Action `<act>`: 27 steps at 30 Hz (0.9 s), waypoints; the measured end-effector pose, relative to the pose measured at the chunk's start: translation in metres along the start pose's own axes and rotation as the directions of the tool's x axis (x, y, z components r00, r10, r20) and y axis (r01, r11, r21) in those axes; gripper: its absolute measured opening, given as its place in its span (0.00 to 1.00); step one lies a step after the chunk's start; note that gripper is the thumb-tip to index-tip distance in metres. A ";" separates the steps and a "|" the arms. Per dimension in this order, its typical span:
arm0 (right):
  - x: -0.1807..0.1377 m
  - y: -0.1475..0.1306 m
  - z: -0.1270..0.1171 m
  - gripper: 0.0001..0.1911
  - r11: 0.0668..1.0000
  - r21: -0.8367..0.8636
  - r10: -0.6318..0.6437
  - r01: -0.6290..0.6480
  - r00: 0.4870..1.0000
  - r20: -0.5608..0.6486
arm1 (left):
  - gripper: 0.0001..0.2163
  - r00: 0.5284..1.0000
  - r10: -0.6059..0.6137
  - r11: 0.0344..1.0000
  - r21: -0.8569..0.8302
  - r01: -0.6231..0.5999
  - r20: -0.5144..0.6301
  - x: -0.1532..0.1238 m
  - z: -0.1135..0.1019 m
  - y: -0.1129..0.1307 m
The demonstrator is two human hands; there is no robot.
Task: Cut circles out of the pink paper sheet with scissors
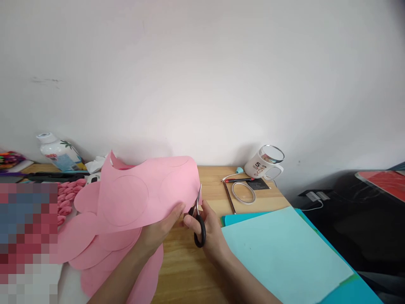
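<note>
My left hand (167, 223) grips the lower edge of a pink paper sheet (155, 185), its thumb on the near face and the other fingers hidden behind. Circles are drawn in thin outline on the sheet, and its right end curls over. In my right hand (210, 232) is a pair of scissors (200, 232) with black handles, thumb and fingers around the loops. The blades point up and touch the sheet's right edge. Below and left of the sheet lie several cut pink paper circles (76, 238), overlapping one another.
A mug (259, 166) stands by the wall, with pencils (230, 198) and a clear ring (243, 193) before it. Light blue sheets (284, 253) cover the table's right side. At left are a white bottle (58, 152) and pink braided yarn (68, 196).
</note>
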State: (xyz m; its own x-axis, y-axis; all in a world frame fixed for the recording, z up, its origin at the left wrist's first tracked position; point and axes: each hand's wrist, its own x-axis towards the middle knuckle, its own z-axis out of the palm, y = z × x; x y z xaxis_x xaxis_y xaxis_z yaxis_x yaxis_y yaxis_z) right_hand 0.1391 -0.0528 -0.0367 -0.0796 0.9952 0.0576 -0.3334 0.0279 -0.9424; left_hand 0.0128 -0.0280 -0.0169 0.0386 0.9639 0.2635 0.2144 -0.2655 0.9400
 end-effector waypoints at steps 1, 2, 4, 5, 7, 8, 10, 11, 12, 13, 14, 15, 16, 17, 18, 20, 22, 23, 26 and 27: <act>0.000 -0.002 0.000 0.21 1.000 0.004 -0.001 0.001 1.000 0.001 | 0.09 1.000 -0.006 1.000 0.006 0.006 -0.006 0.000 0.000 -0.001; 0.001 -0.003 0.000 0.22 1.000 0.011 0.000 0.000 1.000 0.002 | 0.10 1.000 -0.017 1.000 0.006 0.017 -0.003 0.000 -0.001 -0.003; 0.001 -0.005 0.000 0.23 1.000 0.019 0.002 -0.002 1.000 0.003 | 0.11 0.998 -0.049 0.999 -0.018 0.050 0.031 0.001 -0.003 -0.005; 0.001 -0.005 0.000 0.23 1.000 0.016 0.004 -0.004 1.000 0.001 | 0.11 0.996 -0.064 0.997 -0.033 0.066 0.057 0.001 -0.003 -0.005; 0.001 -0.005 0.000 0.23 1.000 0.005 0.008 -0.008 1.000 -0.010 | 0.10 0.992 -0.078 0.995 -0.057 0.084 0.101 0.002 -0.005 -0.003; 0.001 -0.005 -0.001 0.24 1.000 0.000 0.012 -0.012 1.000 -0.015 | 0.10 0.989 -0.078 0.994 -0.065 0.086 0.124 0.002 -0.005 -0.002; 0.001 -0.004 -0.001 0.24 1.000 -0.010 0.020 -0.020 1.000 -0.022 | 0.12 0.985 -0.066 0.994 -0.073 0.079 0.160 0.002 -0.005 0.002; 0.001 -0.004 -0.001 0.24 1.000 -0.014 0.023 -0.023 0.999 -0.024 | 0.13 0.984 -0.057 0.995 -0.076 0.070 0.171 0.003 -0.005 0.004; 0.001 -0.004 -0.001 0.24 1.000 -0.018 0.025 -0.025 0.999 -0.024 | 0.13 0.984 -0.047 0.995 -0.080 0.061 0.173 0.003 -0.005 0.005; 0.001 -0.003 -0.001 0.24 0.999 -0.022 0.025 -0.026 0.999 -0.022 | 0.13 0.984 -0.039 0.995 -0.081 0.054 0.172 0.003 -0.004 0.006; 0.001 -0.003 -0.001 0.24 0.999 -0.025 0.023 -0.024 1.000 -0.020 | 0.13 0.985 -0.034 0.996 -0.081 0.048 0.168 0.003 -0.004 0.007; 0.001 -0.002 -0.002 0.24 0.999 -0.026 0.020 -0.021 1.000 -0.017 | 0.13 0.986 -0.033 0.996 -0.080 0.047 0.166 0.003 -0.004 0.008; 0.001 -0.001 -0.002 0.23 1.000 -0.024 0.018 -0.018 1.000 -0.014 | 0.13 0.986 -0.034 0.996 -0.076 0.047 0.166 0.004 -0.005 0.008; 0.001 0.000 -0.002 0.23 1.000 -0.019 0.015 -0.016 1.000 -0.010 | 0.12 0.986 -0.036 0.996 -0.070 0.048 0.165 0.004 -0.005 0.009; 0.001 0.000 -0.003 0.23 1.000 -0.010 0.014 -0.014 1.000 -0.006 | 0.12 0.986 -0.037 0.997 -0.065 0.049 0.165 0.004 -0.005 0.009; 0.002 0.001 -0.003 0.23 1.000 0.007 0.013 -0.013 1.000 0.002 | 0.12 0.985 -0.026 0.997 -0.068 0.038 0.171 0.005 -0.005 0.009; 0.002 0.002 -0.003 0.22 1.000 0.015 0.011 -0.011 1.000 0.013 | 0.13 0.983 -0.008 0.997 -0.077 0.023 0.183 0.005 -0.005 0.010; 0.002 0.002 -0.003 0.22 1.000 0.019 0.008 -0.009 1.000 0.018 | 0.14 0.982 -0.004 0.997 -0.079 0.019 0.190 0.005 -0.006 0.010; 0.001 0.002 -0.002 0.21 0.999 0.033 0.004 -0.004 1.000 0.023 | 0.12 0.986 -0.016 0.997 -0.069 0.028 0.163 0.005 -0.006 0.010; 0.001 0.002 -0.002 0.22 1.000 0.029 0.004 -0.005 1.000 0.022 | 0.11 0.989 -0.020 0.997 -0.067 0.031 0.149 0.005 -0.006 0.010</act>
State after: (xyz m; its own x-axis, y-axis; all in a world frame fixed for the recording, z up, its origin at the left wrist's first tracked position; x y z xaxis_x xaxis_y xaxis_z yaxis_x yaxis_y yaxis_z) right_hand 0.1406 -0.0517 -0.0391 -0.1019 0.9929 0.0608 -0.3605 0.0202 -0.9325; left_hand 0.0091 -0.0260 -0.0049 0.1791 0.9613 0.2091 0.1493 -0.2367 0.9600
